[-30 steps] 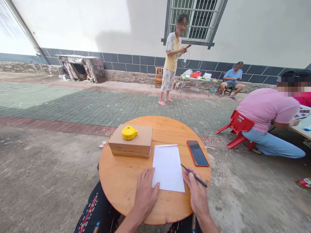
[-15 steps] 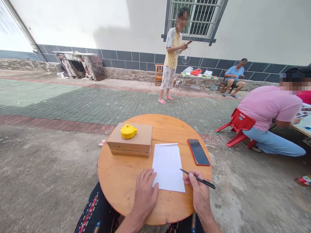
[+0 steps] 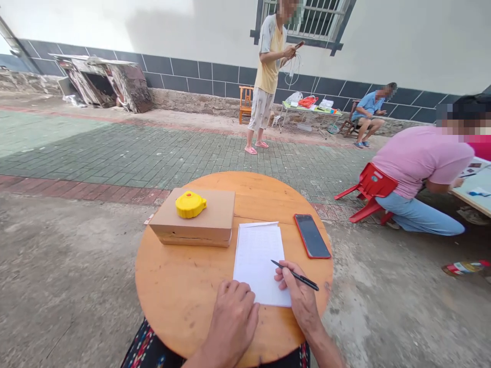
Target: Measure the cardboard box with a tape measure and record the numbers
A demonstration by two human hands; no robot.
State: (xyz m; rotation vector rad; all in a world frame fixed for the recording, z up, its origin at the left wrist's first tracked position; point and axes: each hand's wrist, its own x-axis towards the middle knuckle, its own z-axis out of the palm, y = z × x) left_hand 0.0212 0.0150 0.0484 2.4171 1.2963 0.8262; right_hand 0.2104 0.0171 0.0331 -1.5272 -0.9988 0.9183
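Note:
A black pen [image 3: 303, 279] is held in my right hand [image 3: 301, 299], its tip pointing up and left over the white paper pad [image 3: 257, 255]. The fingers of that hand are closed round the pen above the pad's right side. My left hand [image 3: 232, 319] rests at the pad's lower left corner, palm down, with fingers bent and nothing visible in it. Faint lines show on the pad, and its top sheet is slightly lifted at the far edge. To its right lies a phone with a red case [image 3: 311, 236].
A round wooden table [image 3: 180, 291] bears a cardboard box [image 3: 209, 217] with a yellow tape measure [image 3: 191, 204] on top. Right of it, a person in pink [image 3: 422, 158] sits on a red chair [image 3: 376, 181]. Another person [image 3: 268, 66] stands ahead. A bottle [image 3: 465, 267] lies on the ground.
My right hand has moved left with the pen, further over the pad. The fingers of my left hand are more bent. The view has tilted down and shifted slightly.

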